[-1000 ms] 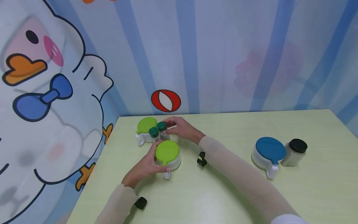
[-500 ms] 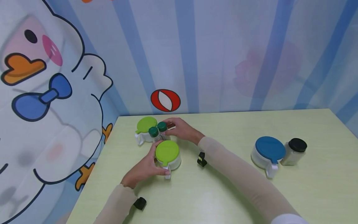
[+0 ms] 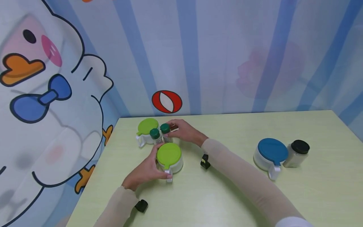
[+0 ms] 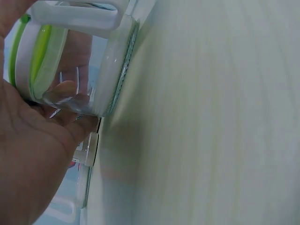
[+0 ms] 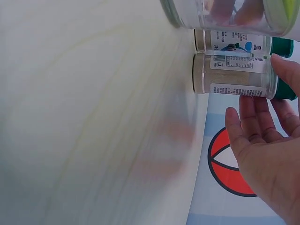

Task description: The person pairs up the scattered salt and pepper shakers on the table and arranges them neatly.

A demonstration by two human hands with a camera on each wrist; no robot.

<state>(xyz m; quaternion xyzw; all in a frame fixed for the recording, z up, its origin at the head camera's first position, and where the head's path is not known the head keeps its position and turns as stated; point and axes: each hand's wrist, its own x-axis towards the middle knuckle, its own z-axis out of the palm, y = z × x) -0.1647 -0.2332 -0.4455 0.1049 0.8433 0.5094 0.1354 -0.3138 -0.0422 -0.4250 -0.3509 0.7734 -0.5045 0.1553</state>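
Observation:
My left hand [image 3: 146, 169] grips a glass jar [image 4: 77, 56] with a lime-green lid [image 3: 169, 154] and a white handle. Its thumb lies by the handle, and the base is at table level. Just behind, my right hand [image 3: 185, 130] holds a small spice bottle [image 5: 234, 75] with a green cap, thumb and fingers around the cap end. A second green-capped spice bottle [image 3: 155, 134] stands close on its left. Beyond these is another lime-lidded jar [image 3: 148, 127], its white handle towards me. The bottles' lower parts are partly hidden in the head view.
On the right side of the table [image 3: 221, 195], a blue-lidded jar [image 3: 272, 150] with a white handle stands beside a black-capped jar [image 3: 297, 154]. A printed wall [image 3: 221, 56] rises behind the table's back edge.
The right-hand spice bottle has shifted slightly right, so the gap between the two green caps has widened a little. The left hand stays on its jar, whose handle has turned very slightly.

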